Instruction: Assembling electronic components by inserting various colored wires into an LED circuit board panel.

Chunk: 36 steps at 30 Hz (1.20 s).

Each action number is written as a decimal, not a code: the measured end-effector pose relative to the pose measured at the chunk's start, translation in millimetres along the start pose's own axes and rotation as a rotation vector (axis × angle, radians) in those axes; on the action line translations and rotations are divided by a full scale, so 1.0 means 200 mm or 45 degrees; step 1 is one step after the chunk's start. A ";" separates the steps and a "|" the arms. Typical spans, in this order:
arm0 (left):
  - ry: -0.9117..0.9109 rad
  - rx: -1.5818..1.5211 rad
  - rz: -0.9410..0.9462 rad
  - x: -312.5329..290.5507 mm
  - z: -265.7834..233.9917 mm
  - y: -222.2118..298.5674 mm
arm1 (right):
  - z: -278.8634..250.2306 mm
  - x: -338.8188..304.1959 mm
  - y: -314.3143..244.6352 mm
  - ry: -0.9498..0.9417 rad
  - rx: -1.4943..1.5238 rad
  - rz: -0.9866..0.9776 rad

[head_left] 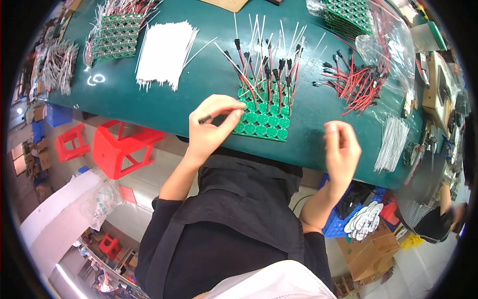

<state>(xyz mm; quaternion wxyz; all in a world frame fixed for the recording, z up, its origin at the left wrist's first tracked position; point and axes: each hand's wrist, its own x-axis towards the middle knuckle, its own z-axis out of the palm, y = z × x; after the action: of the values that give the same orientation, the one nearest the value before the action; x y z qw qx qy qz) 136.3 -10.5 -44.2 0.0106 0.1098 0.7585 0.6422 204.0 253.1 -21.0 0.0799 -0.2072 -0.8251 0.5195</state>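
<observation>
A green panel of round circuit boards [262,121] lies on the table in front of me. Red-and-black connector leads [269,87] with black plugs and white wires stand up from its far rows; the near rows are bare. My left hand [211,122] is at the panel's left edge, closed in a pinch on a connector lead [205,119], whose black end shows beside the thumb. To the right of the panel, my right hand [342,149] hovers apart from it with fingers curled. Its fingertips are blurred, so whether it holds anything cannot be made out.
A pile of connector leads [356,84] lies at the right, beyond a bundle of white wires [392,144]. White wires [167,55] are heaped at the back left, beside stacked wired boards [118,37]. More green boards [348,15] sit near a plastic bag [393,50]. Red stools [119,147] stand below.
</observation>
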 end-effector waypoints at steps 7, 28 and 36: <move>0.008 -0.045 -0.229 0.01 -0.02 -0.03 | -0.46 0.13 0.35 0.696 -0.906 -0.085; 0.134 0.396 0.172 -0.01 0.06 -0.07 | -0.75 0.12 0.60 0.612 -1.327 0.110; 0.117 0.585 0.266 -0.02 0.07 -0.07 | -0.74 0.13 0.58 0.603 -1.333 0.110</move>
<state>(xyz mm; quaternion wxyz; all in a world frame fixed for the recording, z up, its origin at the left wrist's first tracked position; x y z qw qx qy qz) 140.2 0.4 -60.9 -0.1155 0.1578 0.8688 0.4550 262.8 429.0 -60.5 0.1280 -0.3634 -0.9226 -0.0160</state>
